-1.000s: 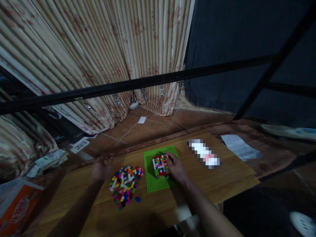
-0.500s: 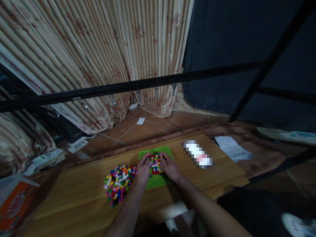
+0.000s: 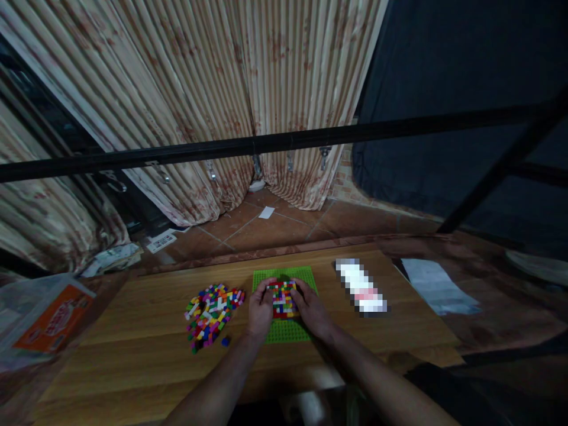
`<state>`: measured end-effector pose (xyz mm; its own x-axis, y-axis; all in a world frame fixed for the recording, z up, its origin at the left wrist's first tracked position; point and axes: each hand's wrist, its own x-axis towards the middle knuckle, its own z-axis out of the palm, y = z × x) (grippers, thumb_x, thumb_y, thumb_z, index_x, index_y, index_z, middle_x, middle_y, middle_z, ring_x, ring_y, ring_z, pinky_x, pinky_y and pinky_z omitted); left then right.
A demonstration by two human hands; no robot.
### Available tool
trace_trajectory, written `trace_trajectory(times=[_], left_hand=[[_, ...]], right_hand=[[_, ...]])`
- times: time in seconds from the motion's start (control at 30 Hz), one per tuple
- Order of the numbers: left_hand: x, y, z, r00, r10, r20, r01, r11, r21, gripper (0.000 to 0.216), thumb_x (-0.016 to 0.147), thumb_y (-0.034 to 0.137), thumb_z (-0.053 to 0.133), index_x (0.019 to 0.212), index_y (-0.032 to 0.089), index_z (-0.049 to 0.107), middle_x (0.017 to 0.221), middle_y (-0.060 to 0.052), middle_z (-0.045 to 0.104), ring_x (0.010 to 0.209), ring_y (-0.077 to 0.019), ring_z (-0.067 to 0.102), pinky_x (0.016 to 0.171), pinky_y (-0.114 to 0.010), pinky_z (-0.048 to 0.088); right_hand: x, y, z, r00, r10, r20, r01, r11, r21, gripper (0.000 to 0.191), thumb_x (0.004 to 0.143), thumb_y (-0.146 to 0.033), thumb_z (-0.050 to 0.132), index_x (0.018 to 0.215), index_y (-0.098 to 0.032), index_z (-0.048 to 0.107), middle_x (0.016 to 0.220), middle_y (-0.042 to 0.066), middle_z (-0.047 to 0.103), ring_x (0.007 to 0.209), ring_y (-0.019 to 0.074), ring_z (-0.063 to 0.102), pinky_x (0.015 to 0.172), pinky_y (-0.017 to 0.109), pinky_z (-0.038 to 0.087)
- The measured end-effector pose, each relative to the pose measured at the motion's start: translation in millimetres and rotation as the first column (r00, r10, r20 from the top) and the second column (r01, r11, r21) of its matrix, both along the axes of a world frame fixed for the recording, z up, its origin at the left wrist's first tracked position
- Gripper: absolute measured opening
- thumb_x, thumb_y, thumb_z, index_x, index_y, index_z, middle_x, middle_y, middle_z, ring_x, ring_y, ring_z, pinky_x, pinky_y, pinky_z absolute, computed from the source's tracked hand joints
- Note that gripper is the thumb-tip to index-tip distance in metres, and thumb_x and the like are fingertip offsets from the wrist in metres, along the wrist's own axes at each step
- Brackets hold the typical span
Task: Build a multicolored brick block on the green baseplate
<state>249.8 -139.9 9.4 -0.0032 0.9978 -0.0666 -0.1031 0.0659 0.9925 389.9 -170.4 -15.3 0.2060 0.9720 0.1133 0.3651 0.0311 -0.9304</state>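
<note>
Between my two hands is a flat block of multicoloured toy bricks (image 3: 283,299), with red along its near edge. My left hand (image 3: 261,307) grips its left side, fingers curled at the far corner. On the right side my right hand (image 3: 308,305) grips it the same way. Beneath lies a green studded baseplate (image 3: 290,332); whether the block is attached to it or held just above, I cannot tell. Left of my left hand is a heap of loose colourful bricks (image 3: 215,313). One blue brick (image 3: 225,341) lies apart, near my left forearm.
The wooden table (image 3: 133,343) also carries a blurred-out, phone-shaped object (image 3: 361,287) at the right. White paper (image 3: 437,287) lies beyond the table's right edge. A plastic bag with an orange label (image 3: 55,319) sits at the left. A dark metal bar (image 3: 284,141) crosses behind the table.
The camera view has turned a little, shifting the background to the right. Both hands still hold the brick block over the baseplate. The lone blue brick now shows beside my left forearm.
</note>
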Motion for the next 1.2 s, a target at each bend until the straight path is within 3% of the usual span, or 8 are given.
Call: trace_trajectory(times=[0.2, 0.33, 0.7, 1.2], left_hand=[[4.6, -6.0, 3.5, 0.996, 0.044, 0.073, -0.039, 0.998, -0.059, 0.029, 0.067, 0.025, 0.061, 0.092, 0.018, 0.073, 0.077, 0.000, 0.071, 0.064, -0.0133, 0.060, 0.062, -0.023, 0.048], [4.3, -6.3, 7.0, 0.993, 0.045, 0.106, -0.037, 0.996, -0.083, 0.030, 0.065, 0.025, 0.061, 0.090, 0.018, 0.075, 0.079, 0.000, 0.072, 0.064, -0.0137, 0.060, 0.061, -0.023, 0.047], [4.3, -4.9, 6.6, 0.988, 0.059, 0.140, -0.043, 0.992, -0.115, 0.031, 0.068, 0.041, 0.071, 0.089, 0.018, 0.076, 0.094, -0.004, 0.075, 0.080, -0.0172, 0.064, 0.073, -0.027, 0.049], [10.9, -0.9, -1.3, 0.975, 0.154, 0.161, -0.141, 0.986, -0.090, 0.026, 0.067, 0.030, 0.069, 0.088, 0.017, 0.078, 0.086, -0.006, 0.076, 0.082, -0.0183, 0.067, 0.079, -0.030, 0.050]], right_hand=[[1.7, -1.1, -0.1, 1.000, -0.020, -0.004, 0.020, 1.000, 0.006, 0.046, 0.090, -0.047, 0.045, 0.122, -0.019, 0.063, 0.123, 0.011, 0.066, 0.116, 0.0255, 0.058, 0.104, 0.044, 0.042], [3.6, -1.3, 0.0, 0.999, -0.008, -0.053, 0.009, 1.000, 0.013, 0.046, 0.089, -0.049, 0.048, 0.122, -0.021, 0.064, 0.122, 0.010, 0.067, 0.115, 0.0246, 0.060, 0.103, 0.043, 0.044], [2.5, -7.4, 2.6, 0.964, -0.099, -0.245, 0.088, 0.995, -0.055, 0.050, 0.086, -0.059, 0.051, 0.113, -0.021, 0.069, 0.115, 0.009, 0.071, 0.107, 0.0260, 0.064, 0.097, 0.043, 0.048], [-1.1, -5.7, 8.3, 0.947, -0.138, -0.289, 0.116, 0.989, -0.090, 0.049, 0.082, -0.060, 0.057, 0.106, -0.019, 0.072, 0.108, 0.010, 0.073, 0.099, 0.0260, 0.067, 0.089, 0.040, 0.052]])
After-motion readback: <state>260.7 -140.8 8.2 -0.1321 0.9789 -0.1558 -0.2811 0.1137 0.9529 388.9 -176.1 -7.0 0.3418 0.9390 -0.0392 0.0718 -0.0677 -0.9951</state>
